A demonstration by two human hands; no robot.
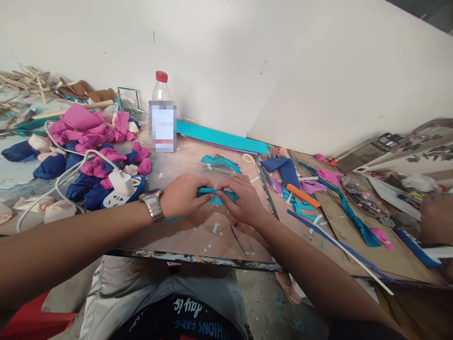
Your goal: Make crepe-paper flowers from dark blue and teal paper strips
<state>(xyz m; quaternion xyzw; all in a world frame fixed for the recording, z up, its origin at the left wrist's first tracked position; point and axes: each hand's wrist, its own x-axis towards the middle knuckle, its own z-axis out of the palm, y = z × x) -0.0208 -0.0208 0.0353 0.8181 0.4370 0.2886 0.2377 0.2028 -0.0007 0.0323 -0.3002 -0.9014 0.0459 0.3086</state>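
A narrow teal strip [205,190], crepe paper or cloth by its look, stretches between my two hands above the table. My left hand [184,194], with a metal watch on its wrist, pinches the strip's left part between thumb and fingers. The fingers of my right hand [241,197] close on it just to the right, the two thumbs almost meeting. Some teal material shows under the fingers, partly hidden. Just beyond the hands lies a curved teal piece [221,162], with a roll of tape [247,157] to its right.
Pink, blue and cream crumpled pieces [81,132] crowd the left, beside a power strip [118,196] with a white cable. A bottle [162,92] stands near the wall. An orange-handled tool [302,196] and coloured strips lie right. Another person's hand [437,219] is at far right.
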